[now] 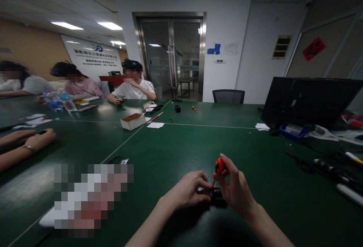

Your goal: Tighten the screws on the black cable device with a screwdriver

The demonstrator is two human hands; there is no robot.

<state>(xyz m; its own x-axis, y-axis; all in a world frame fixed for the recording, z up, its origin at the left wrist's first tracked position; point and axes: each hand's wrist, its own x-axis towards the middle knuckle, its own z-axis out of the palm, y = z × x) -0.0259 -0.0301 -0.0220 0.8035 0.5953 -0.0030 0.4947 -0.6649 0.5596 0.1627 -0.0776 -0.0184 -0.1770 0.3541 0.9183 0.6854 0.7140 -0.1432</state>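
My right hand (pixel 238 186) grips a short screwdriver (pixel 219 166) by its orange and black handle. The screwdriver stands nearly upright, its thin shaft pointing down at a small black object (pixel 217 193) on the green table. With thumb and fingers closed around its left end, my left hand (pixel 190 189) holds that black object against the tabletop. Its exact kind does not show, since my fingers cover much of it. Whether the tip sits in a screw is too small to tell.
A second orange screwdriver (pixel 194 108) and a small black block (pixel 177 108) lie farther back on the green table (pixel 181 145). An open white box (pixel 132 121) stands left of centre. A monitor (pixel 309 101) and cables are at right. Co-workers sit at left, one person's hands (pixel 39 139) near.
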